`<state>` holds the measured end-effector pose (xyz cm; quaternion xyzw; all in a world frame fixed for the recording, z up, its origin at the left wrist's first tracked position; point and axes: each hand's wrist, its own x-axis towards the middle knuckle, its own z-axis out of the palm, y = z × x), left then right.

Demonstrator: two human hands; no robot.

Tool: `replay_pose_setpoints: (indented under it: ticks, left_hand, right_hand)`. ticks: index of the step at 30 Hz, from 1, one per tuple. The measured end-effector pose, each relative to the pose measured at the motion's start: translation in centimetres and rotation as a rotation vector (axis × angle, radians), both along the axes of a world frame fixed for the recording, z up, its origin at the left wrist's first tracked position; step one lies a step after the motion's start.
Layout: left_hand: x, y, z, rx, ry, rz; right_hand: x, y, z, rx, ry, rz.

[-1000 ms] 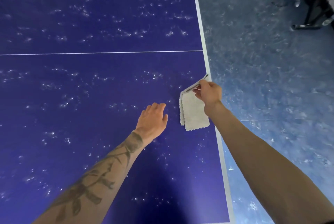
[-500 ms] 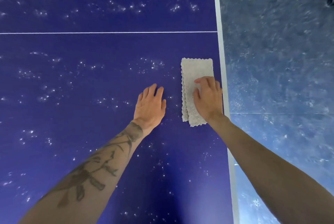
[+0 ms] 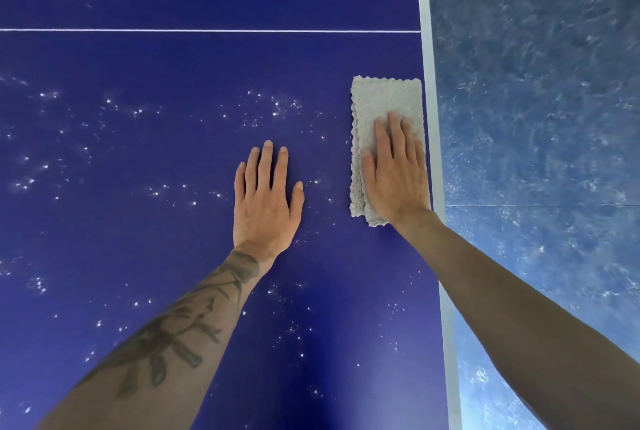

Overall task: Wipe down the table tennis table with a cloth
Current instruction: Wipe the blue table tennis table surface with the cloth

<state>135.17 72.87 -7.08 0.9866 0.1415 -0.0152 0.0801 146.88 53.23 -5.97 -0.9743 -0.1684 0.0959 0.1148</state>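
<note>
A folded grey cloth lies flat on the dark blue table tennis table, right beside the table's white right edge. My right hand presses flat on the near half of the cloth with straight fingers. My left hand rests flat on the bare table surface a short way left of the cloth, fingers spread and straight. Small white specks dot much of the table top.
A thin white line crosses the table beyond the hands. The white edge band runs down the right side; past it lies a mottled blue floor.
The cloth, lifted by one corner in my right hand a second ago, now lies unfolded flat. My right hand went from pinching it to pressing it flat. My left hand settled flat on the table.
</note>
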Motion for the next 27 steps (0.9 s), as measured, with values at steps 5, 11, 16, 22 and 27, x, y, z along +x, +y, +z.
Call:
replay_pose_setpoints:
  ticks: [5, 11, 16, 22, 27]
  left_hand:
    - [-0.1, 0.3, -1.1, -0.017, -0.095, 0.018]
    - [0.1, 0.3, -1.5, 0.000, -0.148, 0.030]
    - [0.0, 0.4, -1.9, 0.002, -0.148, 0.031]
    - [0.0, 0.4, -1.5, -0.008, -0.150, 0.036]
    - [0.1, 0.5, -1.4, -0.005, -0.126, 0.037]
  right_hand:
    - [4.5, 2.8, -0.6, -0.016, -0.031, -0.062]
    - [2.5, 4.6, -0.5, -0.055, -0.119, 0.269]
    - [5.3, 1.0, -0.5, -0.056, -0.100, 0.094]
    - [5.8, 8.2, 0.1, -0.025, -0.059, 0.020]
    - [3.5, 3.0, -0.2, -0.073, -0.112, 0.272]
